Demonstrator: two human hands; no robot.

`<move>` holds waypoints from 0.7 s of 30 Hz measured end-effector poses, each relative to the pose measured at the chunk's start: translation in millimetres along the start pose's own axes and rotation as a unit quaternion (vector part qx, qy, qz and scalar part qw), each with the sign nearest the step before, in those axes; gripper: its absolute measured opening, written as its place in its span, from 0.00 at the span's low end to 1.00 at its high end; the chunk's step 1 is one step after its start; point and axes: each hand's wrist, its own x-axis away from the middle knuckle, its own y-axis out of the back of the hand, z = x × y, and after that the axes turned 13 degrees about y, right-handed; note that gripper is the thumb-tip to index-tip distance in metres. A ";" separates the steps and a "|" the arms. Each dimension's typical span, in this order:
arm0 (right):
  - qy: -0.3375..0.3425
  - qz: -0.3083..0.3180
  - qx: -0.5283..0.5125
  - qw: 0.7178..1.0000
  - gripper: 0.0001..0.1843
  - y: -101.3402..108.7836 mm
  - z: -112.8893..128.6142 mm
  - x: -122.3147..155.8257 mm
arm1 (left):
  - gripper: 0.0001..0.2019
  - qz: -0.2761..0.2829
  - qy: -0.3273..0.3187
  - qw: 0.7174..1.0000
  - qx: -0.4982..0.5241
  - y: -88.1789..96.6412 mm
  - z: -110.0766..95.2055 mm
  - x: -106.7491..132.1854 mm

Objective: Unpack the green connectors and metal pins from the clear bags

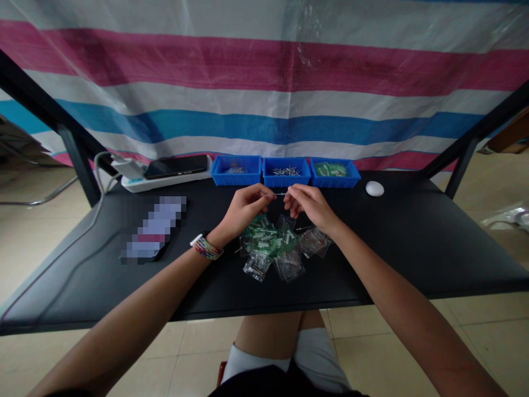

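Here we are over the black table (397, 248), and our worry is a slip: this slender metal pin (280, 194) gives so little to hold that, in our judgement, a loosened pinch or an uneven tug could send it down into the heap of small packets (268, 242) just below. There, among green and clear plastic, we'd struggle to pick it out. A flick away from us might land it in the middle blue bin (286, 181), lost among the loose metal pieces (286, 171). Now the grip: the left hand (249, 205) has thumb and fingertips closed on 1 end, the right hand (309, 205) likewise on the other, and the pin lies level, sideways, bridging the gap between them. Its ends are hidden from us, so how deep each pinch goes, we can't tell.
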 end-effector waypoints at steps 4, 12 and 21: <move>0.019 0.000 0.008 1.000 0.24 -1.3 -0.8 0.9 | 0.12 -0.003 0.003 1.000 -0.005 -0.9 -1.5 0.8; 0.076 -0.040 0.024 0.996 0.14 -2.7 -1.2 0.7 | 0.15 0.001 0.020 1.000 0.002 1.2 1.2 -2.7; 0.011 -0.029 -0.018 0.999 0.15 -2.3 1.0 0.3 | 0.11 -0.016 -0.031 0.999 0.014 -3.3 2.6 -1.1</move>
